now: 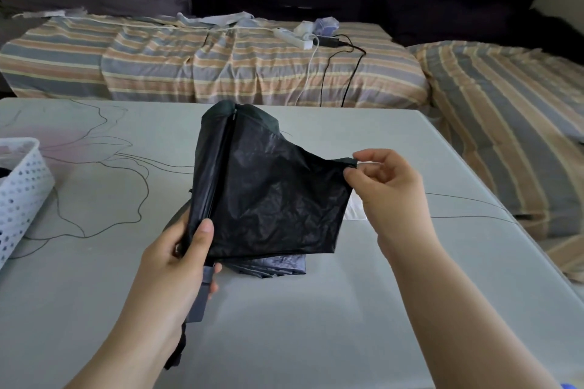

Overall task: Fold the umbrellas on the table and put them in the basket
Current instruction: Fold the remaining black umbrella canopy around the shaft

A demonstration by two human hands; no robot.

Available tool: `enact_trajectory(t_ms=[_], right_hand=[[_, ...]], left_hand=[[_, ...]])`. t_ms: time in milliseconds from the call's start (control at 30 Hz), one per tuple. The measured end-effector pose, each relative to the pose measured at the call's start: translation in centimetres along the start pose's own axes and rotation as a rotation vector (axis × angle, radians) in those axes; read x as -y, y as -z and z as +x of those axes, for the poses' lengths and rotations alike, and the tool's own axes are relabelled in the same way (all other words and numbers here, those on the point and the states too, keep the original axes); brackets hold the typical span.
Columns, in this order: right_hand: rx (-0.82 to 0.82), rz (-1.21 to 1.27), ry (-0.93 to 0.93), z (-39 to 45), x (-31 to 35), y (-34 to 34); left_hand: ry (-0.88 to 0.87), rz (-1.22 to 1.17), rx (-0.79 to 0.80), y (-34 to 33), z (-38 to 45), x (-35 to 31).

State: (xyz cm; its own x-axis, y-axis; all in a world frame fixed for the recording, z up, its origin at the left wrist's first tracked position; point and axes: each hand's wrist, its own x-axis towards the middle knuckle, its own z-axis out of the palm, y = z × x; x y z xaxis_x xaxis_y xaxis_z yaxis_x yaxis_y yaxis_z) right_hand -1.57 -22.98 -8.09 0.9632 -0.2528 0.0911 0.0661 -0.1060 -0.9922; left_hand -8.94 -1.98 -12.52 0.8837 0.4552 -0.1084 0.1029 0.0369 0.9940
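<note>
Smoothing one panel of the black umbrella above the table

With the basket [19, 186] waiting at the table's [316, 325] left edge, the left hand [177, 259] is gripping the umbrella [268, 196] by its shaft, while the right hand [385, 180] is pinching a canopy corner taut (judging by the creases); pulling it flat before wrapping should be giving a tighter roll.

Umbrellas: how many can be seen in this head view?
1: a black fabric folding umbrella, held over the grey table between left hand and right hand. The white perforated plastic basket may hide others.
</note>
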Motion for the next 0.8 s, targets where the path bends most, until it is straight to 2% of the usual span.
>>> enact_trajectory(t_ms=[233, 333, 400, 467, 533, 600, 700, 800], right_hand=[[-0.032, -0.083, 0.046, 0.2, -0.7, -0.1], [0.047, -0.209, 0.154, 0.3, -0.2, 0.7], [0.167, -0.222, 0.197, 0.8, 0.0, 2.0], [0.383, -0.110, 0.180, 1.2, 0.2, 3.2], [0.591, 0.115, 0.099, 1.5, -0.4, 4.0], [0.692, 0.307, -0.010, 1.4, -0.7, 3.9], [0.655, 0.556, -0.196, 0.8, 0.1, 2.6], [0.414, 0.857, -0.390, -0.9, 0.7, 0.6]], left_hand=[[-0.012, 0.012, 0.023, -0.1, -0.1, 0.1], [-0.008, 0.021, 0.028, 0.2, 0.1, -0.1], [-0.002, 0.028, 0.037, 0.5, 0.3, -0.3], [-0.011, 0.045, 0.035, 0.9, 0.6, -0.5], [-0.032, 0.070, 0.044, 1.2, 0.8, -0.5], [-0.040, 0.088, 0.066, 1.2, 0.7, -0.5], [-0.019, 0.076, 0.069, 0.9, 0.6, -0.3], [0.021, 0.032, 0.044, 0.5, 0.7, -0.2]])
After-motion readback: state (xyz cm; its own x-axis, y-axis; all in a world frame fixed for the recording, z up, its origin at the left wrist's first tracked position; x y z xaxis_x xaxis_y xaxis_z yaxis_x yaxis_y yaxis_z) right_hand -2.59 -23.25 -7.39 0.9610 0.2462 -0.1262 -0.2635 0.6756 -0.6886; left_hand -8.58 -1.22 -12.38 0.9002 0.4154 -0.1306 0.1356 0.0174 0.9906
